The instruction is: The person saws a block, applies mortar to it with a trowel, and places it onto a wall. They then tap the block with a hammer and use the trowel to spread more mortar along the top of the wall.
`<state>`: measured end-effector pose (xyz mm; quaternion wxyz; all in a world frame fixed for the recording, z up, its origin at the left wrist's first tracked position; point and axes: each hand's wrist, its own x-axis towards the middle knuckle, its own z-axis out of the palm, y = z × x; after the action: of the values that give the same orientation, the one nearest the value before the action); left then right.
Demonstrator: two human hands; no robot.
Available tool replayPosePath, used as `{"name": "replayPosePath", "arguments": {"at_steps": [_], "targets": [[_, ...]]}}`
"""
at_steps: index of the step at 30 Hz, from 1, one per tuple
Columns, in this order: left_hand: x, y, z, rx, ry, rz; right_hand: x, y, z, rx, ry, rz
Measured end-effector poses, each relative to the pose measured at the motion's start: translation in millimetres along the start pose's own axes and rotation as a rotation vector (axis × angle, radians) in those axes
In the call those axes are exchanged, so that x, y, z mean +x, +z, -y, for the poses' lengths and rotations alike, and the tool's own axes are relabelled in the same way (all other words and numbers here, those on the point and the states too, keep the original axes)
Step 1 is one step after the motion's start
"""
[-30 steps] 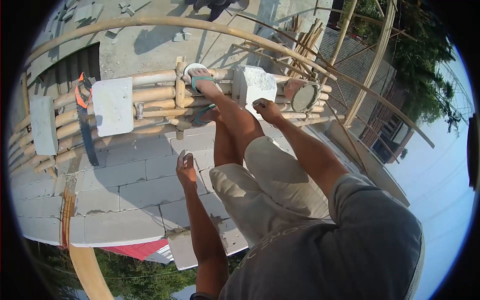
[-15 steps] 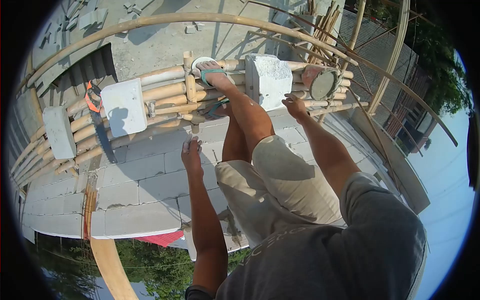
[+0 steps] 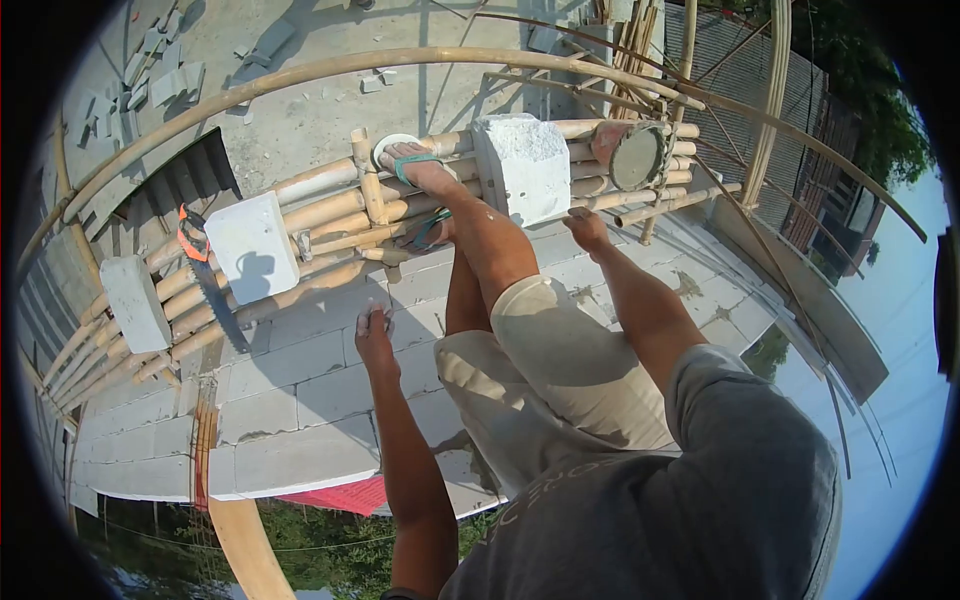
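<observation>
My left hand (image 3: pixel 376 335) hangs in front of the pale block wall (image 3: pixel 325 395), its dusty fingers loosely bent and apart, holding nothing visible. Close to the lower right corner of a large white block (image 3: pixel 522 170) is my right hand (image 3: pixel 587 230), fingers slightly apart, with no object seen in it. That block rests on bamboo poles (image 3: pixel 325 215), where both my sandalled feet stand. Right of it sits a bucket (image 3: pixel 637 162) with grey material inside. Farther left are another white block (image 3: pixel 252 248), an orange-handled saw (image 3: pixel 215 290) and a smaller grey block (image 3: pixel 135 305).
A long curved bamboo rail (image 3: pixel 400 52) crosses beyond the poles. Broken block pieces (image 3: pixel 178 84) lie on the concrete floor (image 3: pixel 330 110) below. Upright bamboo (image 3: pixel 775 110) and thin rods stand at the right. A wooden board (image 3: pixel 248 550) extends at the lower left.
The view has shifted, showing more wall at the right. My left hand is lower, farther from the bamboo. My right hand stays near the large white block's corner.
</observation>
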<state>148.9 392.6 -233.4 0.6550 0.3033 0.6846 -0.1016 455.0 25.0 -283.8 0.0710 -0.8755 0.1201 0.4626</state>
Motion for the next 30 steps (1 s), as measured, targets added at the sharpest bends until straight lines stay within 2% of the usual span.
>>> {"name": "replayPosePath", "arguments": {"at_steps": [4,6,7,9,10,12,13,15,16,18,20,22,24,26,27,29,30], "targets": [[-2.6,-15.0,10.9,0.028,-0.009,-0.019,31.7,-11.8,-9.4,0.007,0.039,-0.095],[3.6,-21.3,22.6,0.046,-0.055,-0.049,63.5,-19.0,-15.5,-0.091,-0.006,-0.243],[7.1,-24.0,30.2,0.042,-0.063,-0.051,77.2,-25.0,-13.2,-0.099,-0.005,-0.239],[18.7,-31.2,39.3,0.137,-0.074,-0.021,99.6,-41.9,-12.8,-0.06,-0.011,-0.449],[23.0,-32.9,42.6,0.143,-0.08,-0.012,106.8,-54.3,-12.0,-0.062,0.0,-0.453],[34.0,-31.6,49.9,0.148,-0.104,-0.084,132.5,-83.4,-10.1,0.151,0.101,-0.491],[39.0,-33.3,53.6,0.17,-0.09,-0.074,161.8,-93.8,-28.4,0.145,0.104,-0.492],[46.5,-33.4,53.7,0.203,-0.093,-0.078,222.7,-106.7,-75.4,0.582,0.224,-0.507],[51.2,-31.7,53.8,0.229,-0.089,-0.087,222.1,-118.1,-65.7,0.578,0.223,-0.508],[62.0,-31.6,55.6,0.245,-0.098,-0.097,206.1,-147.5,-32.2,0.842,0.347,-0.495],[70.9,-30.7,57.3,0.278,-0.093,-0.143,229.0,-155.7,-45.0,0.891,0.317,-0.449],[77.4,-24.4,58.1,0.282,-0.1,-0.154,237.7,-159.7,-38.5,0.957,0.307,-0.522],[81.6,-20.0,52.8,0.321,-0.103,-0.081,242.0,-154.8,-44.9,0.982,0.314,-0.491],[84.9,-11.3,48.1,0.338,-0.105,-0.081,270.1,-154.6,-67.2,1.473,0.105,-0.6],[86.0,-9.5,44.8,0.351,-0.113,-0.08,261.8,-154.4,-59.2,1.481,0.111,-0.607],[88.2,-13.1,42.0,0.374,-0.105,-0.06,229.4,-155.8,-27.2,1.578,0.344,-0.99],[90.3,-14.2,42.7,0.38,-0.096,-0.047,218.0,-158.7,-24.5,1.583,0.34,-0.989]]}}
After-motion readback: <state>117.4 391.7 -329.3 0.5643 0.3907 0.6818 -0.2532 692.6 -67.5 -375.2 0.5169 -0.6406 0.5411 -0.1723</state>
